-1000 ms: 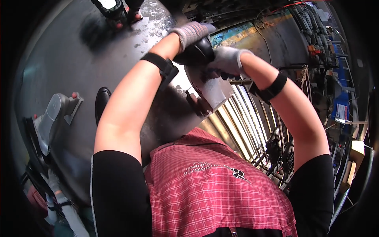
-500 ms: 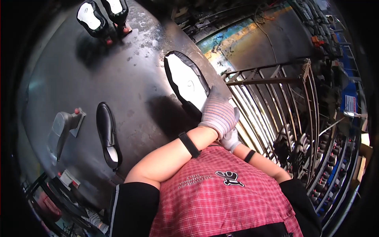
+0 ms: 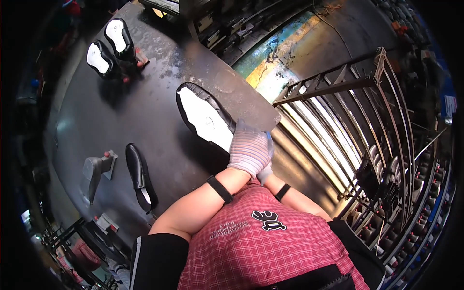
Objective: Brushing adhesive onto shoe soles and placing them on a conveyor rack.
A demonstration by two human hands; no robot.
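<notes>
By the right corner of the surface (image 3: 253, 100), the left hand (image 3: 249, 151) grips an upturned shoe (image 3: 203, 118); the right hand's (image 3: 264, 174) grip, partly hidden, cannot be told.

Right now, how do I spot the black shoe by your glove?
On the dark grey table, find the striped-gloved left hand at its near side. The glossy black shoe beside it shows its white underside. Two similar shoes sit farther, untouched.
</notes>
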